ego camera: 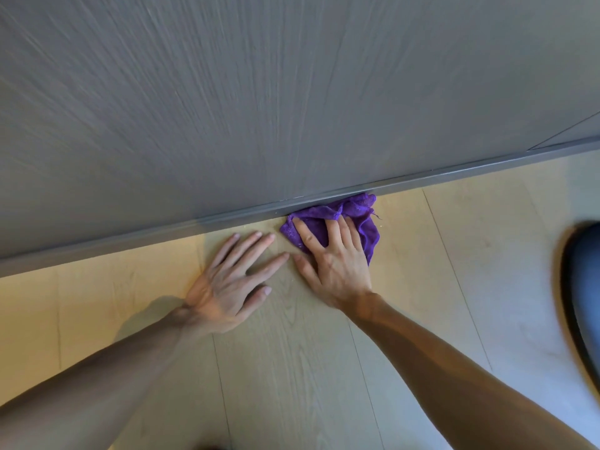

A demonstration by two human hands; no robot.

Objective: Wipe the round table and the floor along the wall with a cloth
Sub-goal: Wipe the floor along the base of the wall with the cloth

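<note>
A crumpled purple cloth [363, 219] lies on the light wooden floor [292, 368], pushed against the grey baseboard [162, 230] of the grey wall [259, 92]. My right hand [334, 264] presses flat on the cloth, fingers spread over it and partly gripping its folds. My left hand [233, 280] rests palm down on the bare floor just left of the cloth, fingers apart, holding nothing. The round table is out of view.
A dark rounded object with a tan rim [581, 293] sits at the right edge, blurred. The wall has a seam [565, 131] at the upper right. Floorboards run toward me below both forearms.
</note>
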